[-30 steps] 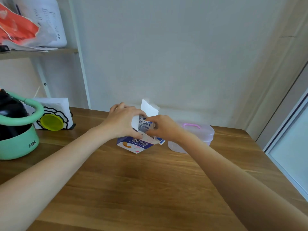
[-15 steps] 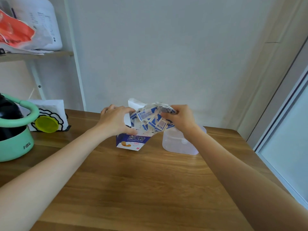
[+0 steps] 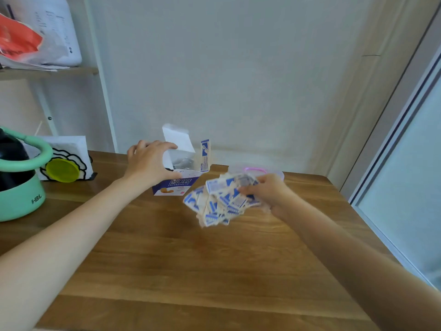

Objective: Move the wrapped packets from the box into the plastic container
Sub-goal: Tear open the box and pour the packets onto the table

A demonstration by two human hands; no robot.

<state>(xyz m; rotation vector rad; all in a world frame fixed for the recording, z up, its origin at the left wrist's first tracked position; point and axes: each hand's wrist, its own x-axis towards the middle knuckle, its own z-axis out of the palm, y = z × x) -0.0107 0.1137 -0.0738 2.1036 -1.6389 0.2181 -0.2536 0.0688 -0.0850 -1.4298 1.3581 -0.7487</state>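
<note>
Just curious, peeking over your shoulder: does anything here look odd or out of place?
Only slightly. The container has its lid on, though the right hand holds a loose, fanned bunch of packets meant for it. One packet stands upright in the open box, which the left hand steadies.

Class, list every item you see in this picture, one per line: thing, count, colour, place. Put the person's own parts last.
box: one, white and blue, open, mid-table
wrapped packets: a bunch, white and blue, held over the table
single packet: one, white and blue, upright in the box
plastic container: one, clear, pink handle, behind the right hand
table: one, brown wood
jug: one, green and black, far left
paper holder: one, white, with a yellow-green disc
bags: white and orange, on the shelf
left hand: on the box
right hand: grips the packets
</note>
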